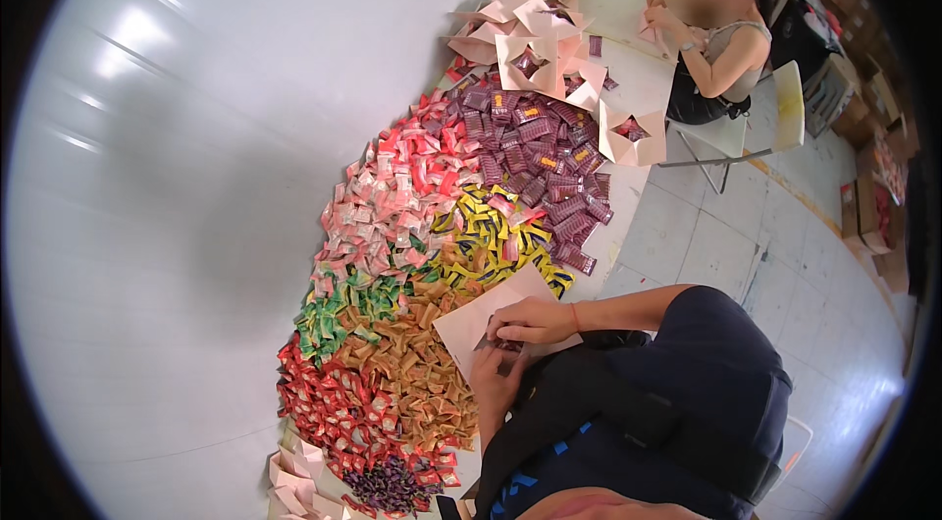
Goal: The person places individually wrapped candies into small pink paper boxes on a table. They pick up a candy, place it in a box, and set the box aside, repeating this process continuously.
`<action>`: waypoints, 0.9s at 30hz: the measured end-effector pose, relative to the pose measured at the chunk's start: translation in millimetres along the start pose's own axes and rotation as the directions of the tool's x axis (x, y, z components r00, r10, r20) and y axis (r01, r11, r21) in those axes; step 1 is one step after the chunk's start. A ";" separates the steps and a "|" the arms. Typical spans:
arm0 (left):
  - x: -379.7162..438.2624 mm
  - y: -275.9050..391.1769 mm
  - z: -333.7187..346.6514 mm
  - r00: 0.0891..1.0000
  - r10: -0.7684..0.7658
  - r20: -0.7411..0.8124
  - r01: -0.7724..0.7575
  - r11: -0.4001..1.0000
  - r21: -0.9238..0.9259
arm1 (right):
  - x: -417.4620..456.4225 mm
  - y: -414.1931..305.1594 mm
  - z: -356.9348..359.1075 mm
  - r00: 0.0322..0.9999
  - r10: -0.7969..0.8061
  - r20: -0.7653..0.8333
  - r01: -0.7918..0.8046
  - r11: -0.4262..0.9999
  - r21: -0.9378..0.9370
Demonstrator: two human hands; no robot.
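In front of my body is a pale pink paper box (pixel 530 284), with dark wrapped pieces (pixel 508 345) showing in its opening. My right hand (pixel 526 320), with a thin red string at the wrist, lies over the box with its fingers curled at the opening's edge. From below, my left hand (pixel 497 382) grips the near side of the same opening, fingers close to those of the right. My hands partly hide the contents. Brown-wrapped sweets (pixel 423 343) lie just beyond the box, and yellow-wrapped ones (pixel 486 233) are above it in the view.
Purple packets (pixel 544 145), pink packets (pixel 375 218), green sweets (pixel 357 306), red sweets (pixel 331 402) and dark purple sweets (pixel 390 483) form heaps along the table. Filled boxes (pixel 528 64) stand farther along. A seated person (pixel 725 56) handles pink paper. Folded pink papers (pixel 298 476) lie at the bottom.
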State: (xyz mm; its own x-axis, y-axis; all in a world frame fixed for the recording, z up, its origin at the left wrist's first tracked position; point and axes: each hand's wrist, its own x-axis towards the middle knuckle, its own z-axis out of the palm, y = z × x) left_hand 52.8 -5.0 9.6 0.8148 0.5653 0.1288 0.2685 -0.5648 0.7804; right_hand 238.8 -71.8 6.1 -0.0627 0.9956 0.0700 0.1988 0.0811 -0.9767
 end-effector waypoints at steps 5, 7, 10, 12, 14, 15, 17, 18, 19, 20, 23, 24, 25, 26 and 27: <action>3.2 3.2 0.9 0.998 -0.056 0.014 0.056 0.998 0.021 | -22.4 14.2 -9.6 0.990 -0.139 -0.004 0.109 0.795 -0.597; 9.3 9.6 1.9 0.998 -0.025 0.057 0.022 0.999 0.048 | -20.4 34.1 -4.6 0.978 -0.206 -0.006 0.169 0.817 -0.551; 14.8 10.0 2.1 0.995 0.006 0.098 -0.013 0.997 0.072 | -13.9 29.9 1.0 0.983 -0.040 0.178 0.126 0.857 -0.500; 15.2 7.9 1.4 0.994 0.016 0.107 -0.024 0.997 0.073 | -13.0 14.2 0.5 0.950 0.124 0.288 0.039 0.863 -0.503; 13.8 6.0 1.0 0.994 0.022 0.103 -0.029 0.998 0.061 | -13.7 3.2 -1.2 0.913 0.255 0.318 -0.052 0.846 -0.530; 13.2 7.5 2.6 0.997 -0.042 0.064 0.040 0.999 0.036 | -16.5 11.4 0.2 0.965 0.113 0.237 0.008 0.889 -0.457; 10.7 10.4 7.5 0.984 -0.178 0.002 0.178 0.983 -0.031 | -25.4 34.7 5.3 0.989 -0.145 0.031 0.147 0.935 -0.323; 11.7 7.9 10.6 0.991 -0.130 -0.020 0.129 0.992 -0.005 | -26.3 29.8 2.4 0.996 -0.076 0.036 0.083 0.944 -0.319; 13.9 3.2 15.1 0.996 -0.079 -0.040 0.080 0.997 0.023 | -28.4 22.2 -2.2 0.999 -0.006 0.042 0.019 0.949 -0.315; 17.0 1.0 18.3 0.998 -0.026 -0.058 0.029 0.998 0.050 | -29.6 18.0 -6.1 0.997 0.064 0.046 -0.046 0.949 -0.312; 37.0 15.9 21.6 0.966 -0.211 0.147 0.188 0.969 0.158 | -42.1 24.7 -16.9 0.998 0.056 -0.038 -0.064 0.960 -0.271; 44.4 18.1 25.0 0.933 -0.288 0.218 0.269 0.957 0.113 | -47.0 26.1 -20.4 0.996 0.073 -0.050 -0.084 0.955 -0.283; 52.7 20.5 29.0 0.888 -0.357 0.290 0.350 0.934 0.075 | -52.4 26.6 -24.6 0.994 0.089 -0.063 -0.104 0.950 -0.295; 61.5 23.1 33.2 0.833 -0.417 0.364 0.432 0.901 0.043 | -57.7 28.0 -29.0 0.991 0.106 -0.077 -0.124 0.944 -0.306; 73.8 28.7 35.8 0.821 -0.396 0.412 0.385 0.916 0.114 | -63.8 30.5 -32.5 0.986 0.114 -0.124 -0.146 0.948 -0.284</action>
State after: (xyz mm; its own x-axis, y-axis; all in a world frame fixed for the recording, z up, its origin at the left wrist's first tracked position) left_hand 138.9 -1.0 19.6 0.7743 0.4395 -0.4554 0.6177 -0.3681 0.6949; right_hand 280.7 -131.3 -21.6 0.0819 0.9965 -0.0176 0.4749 -0.0546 -0.8784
